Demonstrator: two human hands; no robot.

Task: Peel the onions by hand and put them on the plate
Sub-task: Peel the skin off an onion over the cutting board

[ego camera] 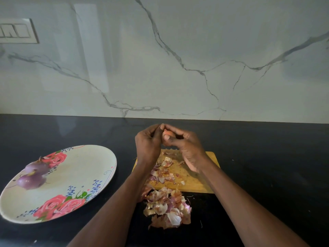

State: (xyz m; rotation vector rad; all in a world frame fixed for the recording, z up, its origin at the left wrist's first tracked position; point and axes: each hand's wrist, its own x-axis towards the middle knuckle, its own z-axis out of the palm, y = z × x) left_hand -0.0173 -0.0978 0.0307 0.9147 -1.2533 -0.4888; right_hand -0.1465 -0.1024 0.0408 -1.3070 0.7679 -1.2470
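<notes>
Clearly small and light, the onion sits between both sets of fingers above the cutting board; the left hand pinches its top, and the right hand curls round it. Its dry skin probably tears easily, while bare flesh would be slippery. Two peeled onions lie on the plate.

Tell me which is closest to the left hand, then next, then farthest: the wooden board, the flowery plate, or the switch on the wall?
From the left hand:
1. Wooden cutting board, just beneath both hands.
2. Flowery plate, off to the left on the counter.
3. Wall switch, high up at the far left.
</notes>
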